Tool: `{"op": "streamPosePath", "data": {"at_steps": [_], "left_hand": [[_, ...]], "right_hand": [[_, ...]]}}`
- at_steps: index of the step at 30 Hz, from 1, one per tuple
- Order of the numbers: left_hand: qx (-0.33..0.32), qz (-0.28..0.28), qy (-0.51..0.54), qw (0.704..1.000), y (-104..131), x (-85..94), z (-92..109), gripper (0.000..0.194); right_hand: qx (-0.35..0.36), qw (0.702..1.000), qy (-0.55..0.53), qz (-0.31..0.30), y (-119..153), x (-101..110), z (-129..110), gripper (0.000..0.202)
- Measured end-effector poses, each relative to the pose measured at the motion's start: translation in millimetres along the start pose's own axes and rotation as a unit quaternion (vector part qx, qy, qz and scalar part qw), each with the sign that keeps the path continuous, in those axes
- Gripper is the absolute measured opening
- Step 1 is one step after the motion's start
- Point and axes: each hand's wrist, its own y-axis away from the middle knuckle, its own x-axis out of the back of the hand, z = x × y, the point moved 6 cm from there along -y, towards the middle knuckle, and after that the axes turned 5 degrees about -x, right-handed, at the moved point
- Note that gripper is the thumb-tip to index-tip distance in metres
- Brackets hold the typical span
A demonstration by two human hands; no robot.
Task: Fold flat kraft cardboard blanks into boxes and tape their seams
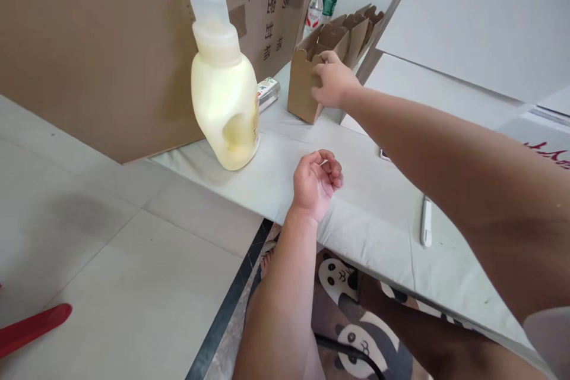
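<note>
My right hand (333, 80) reaches out and grips the front edge of a small open cardboard box (303, 86), the nearest of several such boxes standing in a row on the white table (276, 172). My left hand (315, 181) rests near the table's front edge with its fingers loosely curled and nothing in it. A pale yellow plastic bottle (225, 95) with a translucent cap stands upright to the left of both hands.
A large brown carton (111, 41) with printed characters stands behind the bottle. Two water bottles (323, 3) stand at the back. A white pen-like object (426, 222) lies on the table at right. A red object (31, 326) lies on the floor tiles.
</note>
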Motion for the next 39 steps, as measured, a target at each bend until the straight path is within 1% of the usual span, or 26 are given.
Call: {"op": "streamPosePath", "data": {"at_steps": [2, 3, 4, 5, 7, 8, 9, 10, 11, 13, 15, 17, 18, 19, 20, 22, 24, 26, 28, 30, 32, 33, 34, 36, 37, 39], "left_hand": [[-0.03, 0.037, -0.008, 0.999, -2.0, 5.4, 0.1, 0.029], [-0.068, 0.075, -0.021, 0.995, -2.2, 11.1, 3.5, 0.029], [-0.124, 0.126, -0.046, 0.983, -0.7, 18.6, 9.7, 0.028], [-0.192, 0.186, -0.081, 0.96, 3.6, 26.6, 18.2, 0.026], [-0.327, 0.293, -0.169, 0.883, 18.6, 37.5, 37.0, 0.022], [-0.378, 0.325, -0.205, 0.842, 26.3, 39.4, 44.3, 0.018], [-0.413, 0.336, -0.23, 0.815, 31.6, 39.3, 49.2, 0.013], [-0.436, 0.33, -0.247, 0.8, 34.7, 37.8, 51.9, 0.008], [-0.447, 0.305, -0.258, 0.8, 35.1, 34.5, 52.4, 0.008], [-0.438, 0.204, -0.275, 0.831, 30.4, 21.3, 45.9, 0.02], [-0.39, 0.053, -0.292, 0.872, 23.6, -1.2, 28.6, 0.034], [-0.323, -0.091, -0.317, 0.887, 22.0, -26.1, 4.6, 0.044], [-0.293, -0.136, -0.33, 0.887, 22.7, -35.7, -6.9, 0.046], [-0.269, -0.16, -0.343, 0.886, 23.2, -42.3, -17.0, 0.045], [-0.252, -0.161, -0.352, 0.887, 22.9, -45.8, -25.1, 0.043], [-0.234, -0.122, -0.36, 0.895, 19.4, -44.3, -36.1, 0.039], [-0.233, -0.077, -0.376, 0.893, 14.0, -37.9, -42.6, 0.038], [-0.248, -0.045, -0.398, 0.882, 8.4, -32.2, -45.2, 0.04], [-0.263, -0.021, -0.409, 0.873, 3.5, -29.4, -46.7, 0.042], [-0.273, -0.01, -0.404, 0.873, -0.5, -31.1, -49.7, 0.041], [-0.28, -0.023, -0.397, 0.874, -3.8, -36.8, -55.1, 0.039], [-0.284, -0.034, -0.397, 0.872, -5.1, -40.2, -57.8, 0.042], [-0.289, -0.045, -0.401, 0.868, -6.3, -43.1, -60.2, 0.046], [-0.301, -0.061, -0.421, 0.853, -8.3, -46.4, -62.5, 0.053], [-0.308, -0.065, -0.436, 0.843, -8.8, -47.1, -62.2, 0.052], [-0.311, -0.078, -0.48, 0.817, -9.3, -48.5, -61.0, 0.04]], "right_hand": [[0.026, 0.999, -0.019, 0.023, 23.3, 2.2, 2.4, 0.029], [0.038, 0.998, -0.038, 0.045, 41.7, 7.8, 3.7, 0.027], [0.045, 0.995, -0.062, 0.067, 63.8, 15.9, 5.4, 0.022], [0.04, 0.992, -0.084, 0.082, 88.8, 25.4, 8.4, 0.019], [0.004, 0.987, -0.115, 0.116, 145.4, 50.0, 17.3, 0.018], [-0.018, 0.982, -0.131, 0.137, 176.0, 64.5, 22.7, 0.018], [-0.036, 0.976, -0.144, 0.157, 207.1, 79.2, 28.0, 0.018], [-0.048, 0.971, -0.151, 0.179, 238.1, 93.5, 33.2, 0.018], [-0.062, 0.965, -0.151, 0.207, 268.5, 107.3, 39.4, 0.02], [-0.086, 0.958, -0.132, 0.241, 322.7, 125.8, 53.6, 0.023], [-0.121, 0.958, -0.121, 0.232, 363.6, 128.6, 72.1, 0.019], [-0.145, 0.955, -0.136, 0.218, 390.5, 120.4, 92.0, 0.013], [-0.155, 0.952, -0.152, 0.217, 399.0, 113.9, 101.7, 0.018], [-0.166, 0.947, -0.17, 0.214, 404.4, 106.0, 110.9, 0.025], [-0.175, 0.944, -0.189, 0.208, 407.0, 97.2, 118.5, 0.031], [-0.172, 0.939, -0.225, 0.196, 406.1, 79.7, 126.6, 0.034], [-0.151, 0.932, -0.256, 0.206, 403.0, 67.6, 125.9, 0.033], [-0.148, 0.915, -0.274, 0.258, 403.7, 63.7, 123.5, 0.031], [-0.191, 0.889, -0.264, 0.322, 409.6, 64.6, 125.6, 0.031], [-0.249, 0.871, -0.253, 0.339, 414.7, 63.7, 131.8, 0.053], [-0.27, 0.867, -0.282, 0.311, 415.7, 59.3, 139.6, 0.072], [-0.265, 0.865, -0.312, 0.29, 415.7, 56.1, 143.4, 0.073], [-0.253, 0.86, -0.346, 0.278, 416.7, 53.4, 146.9, 0.069], [-0.222, 0.845, -0.403, 0.271, 422.1, 49.8, 153.0, 0.052], [-0.211, 0.84, -0.419, 0.272, 426.2, 48.8, 155.3, 0.043], [-0.204, 0.841, -0.424, 0.269, 434.8, 48.1, 158.1, 0.031]]}}
